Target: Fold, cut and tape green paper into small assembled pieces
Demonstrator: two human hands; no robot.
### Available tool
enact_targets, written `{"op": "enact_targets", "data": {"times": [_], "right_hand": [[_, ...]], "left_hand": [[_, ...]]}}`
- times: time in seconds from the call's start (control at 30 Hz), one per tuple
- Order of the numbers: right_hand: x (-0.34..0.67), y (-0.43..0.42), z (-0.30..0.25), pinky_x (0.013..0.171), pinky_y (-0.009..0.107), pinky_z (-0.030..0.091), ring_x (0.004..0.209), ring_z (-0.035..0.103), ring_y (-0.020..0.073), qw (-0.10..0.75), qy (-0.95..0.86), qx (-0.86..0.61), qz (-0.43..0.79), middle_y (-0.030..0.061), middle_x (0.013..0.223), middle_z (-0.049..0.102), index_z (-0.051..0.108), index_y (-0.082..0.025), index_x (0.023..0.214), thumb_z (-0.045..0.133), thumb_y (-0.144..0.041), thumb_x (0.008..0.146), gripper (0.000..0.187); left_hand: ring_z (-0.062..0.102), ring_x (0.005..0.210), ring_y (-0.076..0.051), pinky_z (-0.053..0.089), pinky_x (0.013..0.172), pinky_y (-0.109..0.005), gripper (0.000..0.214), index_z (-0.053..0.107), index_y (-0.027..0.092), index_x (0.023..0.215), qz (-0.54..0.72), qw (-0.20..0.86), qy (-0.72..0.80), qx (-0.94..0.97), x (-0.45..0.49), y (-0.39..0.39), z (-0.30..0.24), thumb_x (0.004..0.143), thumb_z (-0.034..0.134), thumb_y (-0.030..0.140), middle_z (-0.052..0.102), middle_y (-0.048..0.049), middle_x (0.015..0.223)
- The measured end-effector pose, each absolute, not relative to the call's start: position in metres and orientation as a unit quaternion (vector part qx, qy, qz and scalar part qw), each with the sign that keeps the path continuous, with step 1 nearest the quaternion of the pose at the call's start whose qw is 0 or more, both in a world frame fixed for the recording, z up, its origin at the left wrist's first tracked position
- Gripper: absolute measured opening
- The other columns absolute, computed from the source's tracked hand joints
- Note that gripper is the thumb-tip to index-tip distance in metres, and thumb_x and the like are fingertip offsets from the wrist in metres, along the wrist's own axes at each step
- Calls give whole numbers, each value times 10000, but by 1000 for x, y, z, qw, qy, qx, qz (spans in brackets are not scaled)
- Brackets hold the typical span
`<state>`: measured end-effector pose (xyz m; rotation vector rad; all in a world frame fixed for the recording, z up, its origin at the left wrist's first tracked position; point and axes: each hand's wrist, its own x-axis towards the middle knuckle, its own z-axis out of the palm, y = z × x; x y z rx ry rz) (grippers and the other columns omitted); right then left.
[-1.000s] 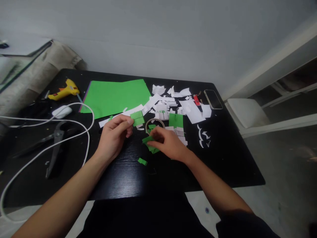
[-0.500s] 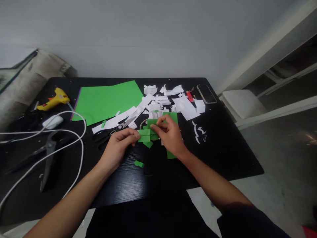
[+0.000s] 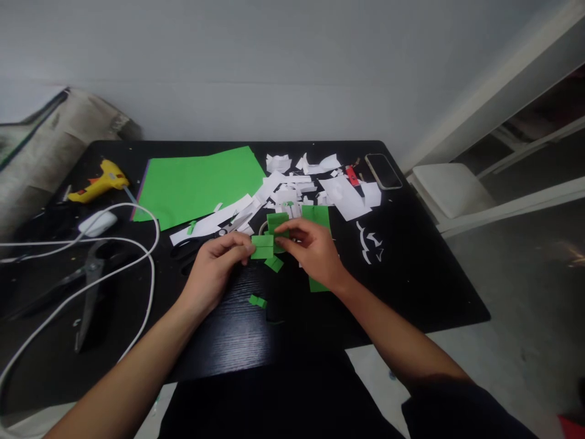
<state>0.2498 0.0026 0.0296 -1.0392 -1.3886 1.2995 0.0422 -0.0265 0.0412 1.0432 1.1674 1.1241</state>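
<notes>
A small green paper piece (image 3: 262, 247) with a crease or slit line across it is pinched at its left edge by my left hand (image 3: 214, 265). My right hand (image 3: 315, 253) is closed at the piece's right side, thumb and forefinger together at its edge. Another green paper flap (image 3: 277, 221) stands up just behind; whether it is joined to the held piece I cannot tell. Below lie a loose green scrap (image 3: 274, 264) and a small folded green bit (image 3: 258, 301). A green paper strip (image 3: 316, 213) lies partly under my right hand.
Black-handled scissors (image 3: 185, 250) lie beside my left hand, near white paper scraps (image 3: 292, 189). A large green sheet (image 3: 201, 183), a yellow glue gun (image 3: 100, 182), a white cable (image 3: 150, 262) and large dark shears (image 3: 89, 299) are leftward. A phone (image 3: 382, 171) rests at the back right.
Both hands have shifted slightly left with the green paper piece. My right fingers have moved down from the upper flap toward the held piece's right edge.
</notes>
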Motion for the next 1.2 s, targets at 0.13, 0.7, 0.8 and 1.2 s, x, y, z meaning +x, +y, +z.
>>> {"op": "enact_targets", "data": {"times": [0.13,0.7,0.8,1.2], "right_hand": [[252,1,38,848,410,671,938,749,205,463,-542,-422,560,48,1070,793,834,-249,1026,783,-297,883,158],[251,-3,34,931,406,651,1005,767,205,444,-623,-353,538,59,1207,804,826,-260,1208,737,-159,876,358],[251,-4,37,902,375,630,1046,750,210,434,-644,-366,513,70,1202,804,829,-244,1215,682,-162,918,341],[250,-4,33,877,375,637,964,767,190,447,-630,-356,525,57,1173,825,825,-253,1219,702,-162,938,320]], "left_hand": [[517,747,-175,401,744,-317,147,720,208,684,494,581,487,426,40,-25,44,807,783,259,589,-6,730],[619,1009,-239,446,897,-358,122,746,224,786,439,496,504,554,31,-21,45,857,758,322,693,-44,1139],[635,1034,-259,459,931,-383,135,739,228,791,434,492,507,560,31,-21,45,866,741,340,699,-46,1145],[637,1024,-264,469,933,-412,144,716,238,758,423,478,513,575,33,-20,46,848,736,348,700,-52,1094]]}}
